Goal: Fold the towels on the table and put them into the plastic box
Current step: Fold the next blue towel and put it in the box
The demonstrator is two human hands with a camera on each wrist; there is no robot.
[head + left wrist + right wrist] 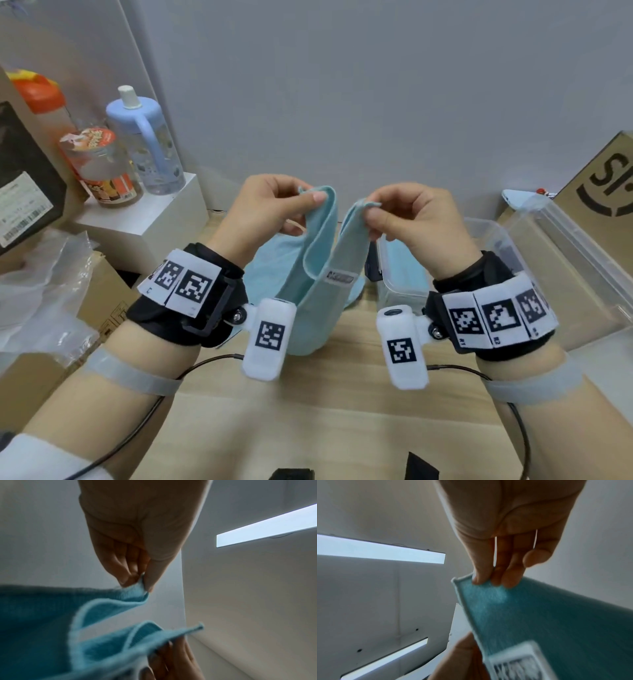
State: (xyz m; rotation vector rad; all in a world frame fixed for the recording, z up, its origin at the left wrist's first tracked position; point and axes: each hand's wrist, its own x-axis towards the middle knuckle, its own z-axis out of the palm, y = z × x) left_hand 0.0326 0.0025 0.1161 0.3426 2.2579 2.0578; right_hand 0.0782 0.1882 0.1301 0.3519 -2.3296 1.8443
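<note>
Head view. Light blue towel (318, 274) — lifted off the wooden table (342, 394), one top corner pinched in the left hand (270, 209), the other in the right hand (411, 219); corners brought near each other, not touching, cloth sagging in a fold between, lower part hanging down to the tabletop. Held by the corners, probably so that the edges can be matched for the first fold. Small woven label (339, 278) on the top edge between the hands. Clear plastic box (486, 233) just right of the right wrist, open, blue cloth (404, 270) already inside — placed close, likely for a short carry. Second blue towel (270, 260) lying on the table behind the held one. Bottles (144, 144) and cardboard at far left, cardboard carton (603, 181) at far right.

Left wrist view. Thumb and fingertips (130, 577) pressed together on a towel corner (139, 588); remaining fingers curled alongside. Other hand's corner visible lower down, blurred.

Right wrist view. Thumb on one face of the corner, fingers (503, 577) close together on the other — a flat pinch at the hemmed edge (462, 601). Label blurred at the bottom.

Fold not yet made.
</note>
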